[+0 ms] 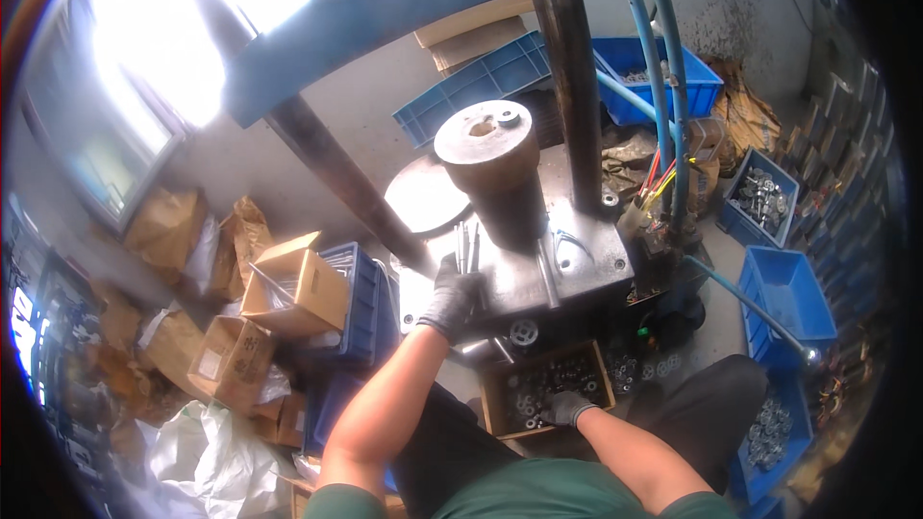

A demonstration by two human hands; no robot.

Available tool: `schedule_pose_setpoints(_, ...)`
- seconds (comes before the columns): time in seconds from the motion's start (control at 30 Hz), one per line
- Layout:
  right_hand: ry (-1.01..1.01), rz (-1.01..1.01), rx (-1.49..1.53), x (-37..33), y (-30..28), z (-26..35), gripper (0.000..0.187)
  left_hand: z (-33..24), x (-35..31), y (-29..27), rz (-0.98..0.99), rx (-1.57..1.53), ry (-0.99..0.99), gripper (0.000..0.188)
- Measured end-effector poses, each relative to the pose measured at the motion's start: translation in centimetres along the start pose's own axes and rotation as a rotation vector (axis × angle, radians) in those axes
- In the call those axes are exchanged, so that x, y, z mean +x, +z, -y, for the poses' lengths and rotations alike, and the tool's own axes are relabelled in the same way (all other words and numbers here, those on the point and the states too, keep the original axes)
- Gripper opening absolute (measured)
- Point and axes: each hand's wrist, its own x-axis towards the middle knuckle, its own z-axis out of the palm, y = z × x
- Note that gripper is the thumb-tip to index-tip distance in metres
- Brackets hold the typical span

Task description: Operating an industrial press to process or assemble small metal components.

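Observation:
My left hand, in a grey glove, is at the front left of the machine's metal bed. Its fingers close around the near ends of slim metal rods. My right hand, also gloved, reaches into a wooden box of small round metal parts; its fingertips blend into the dark contents. Behind the rods a thick cylinder stands upright, with a small ring on top. A loose bar and blue-handled pliers lie on the bed to the right.
Two dark columns carry a blue crossbeam over the bed. Blue hoses run down at right. Blue bins line the right side, some holding metal parts. Cardboard boxes and a white sack crowd the left.

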Motion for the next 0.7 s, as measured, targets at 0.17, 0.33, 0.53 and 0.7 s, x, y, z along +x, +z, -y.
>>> schedule_pose_setpoints(0.17,0.007,0.112,-0.086,2.3,2.9,-2.8,0.049,1.3,4.5,-0.1,-0.183,0.716,0.376,0.064)
schedule_pose_setpoints(0.33,-0.106,-0.198,-0.065,4.8,6.7,-6.2,0.049,3.6,7.2,-1.2,-0.134,0.712,0.424,0.042)
schedule_pose_setpoints(0.53,-0.009,-0.29,-0.204,7.9,3.4,-10.3,0.042,4.5,9.2,-2.3,-0.124,0.417,0.308,0.023)
schedule_pose_setpoints(0.7,-0.034,-0.301,-0.231,10.7,3.3,-10.3,0.035,4.2,8.4,-3.4,0.002,0.231,0.303,0.031)
